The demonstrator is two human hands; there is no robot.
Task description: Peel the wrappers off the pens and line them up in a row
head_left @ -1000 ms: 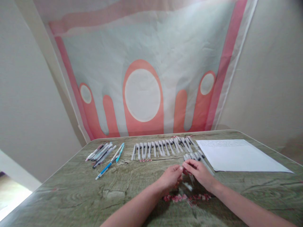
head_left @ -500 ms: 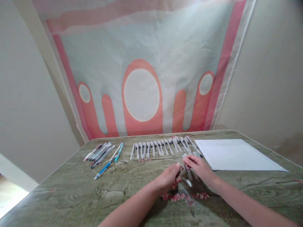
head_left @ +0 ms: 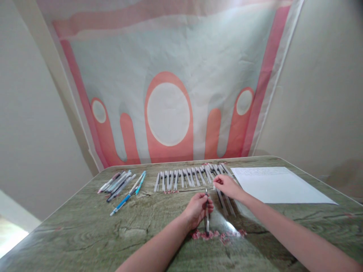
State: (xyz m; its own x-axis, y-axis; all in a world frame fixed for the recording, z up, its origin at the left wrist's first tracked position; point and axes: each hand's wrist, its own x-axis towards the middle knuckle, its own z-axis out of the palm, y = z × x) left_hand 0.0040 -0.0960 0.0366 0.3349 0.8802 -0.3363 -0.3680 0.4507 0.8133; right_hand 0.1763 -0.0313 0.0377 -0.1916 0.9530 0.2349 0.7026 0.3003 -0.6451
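My left hand (head_left: 197,210) is closed around a pen (head_left: 207,219) with a dark and clear barrel, its pale narrow end pointing away from me. To the right and slightly farther off, my right hand (head_left: 227,185) has its thumb and fingers pinched together. A small pale bit shows at those fingertips, too small to name. Several clear-barrelled pens (head_left: 224,204) lie side by side under and in front of the right hand, partly covered by it. Beyond both hands runs a long row of clear pens (head_left: 184,178) with dark parts.
At the left lies a pile of mixed pens (head_left: 120,184), with a blue pen (head_left: 122,205) and a turquoise pen (head_left: 141,183) beside it. A white sheet of paper (head_left: 283,187) lies at the right. The wood-patterned table (head_left: 85,234) meets a printed cloth (head_left: 127,56) behind.
My hands have moved apart: the right one rose and went slightly away and left. In my left hand the pen has turned and now shows lengthwise. The view shifted slightly.
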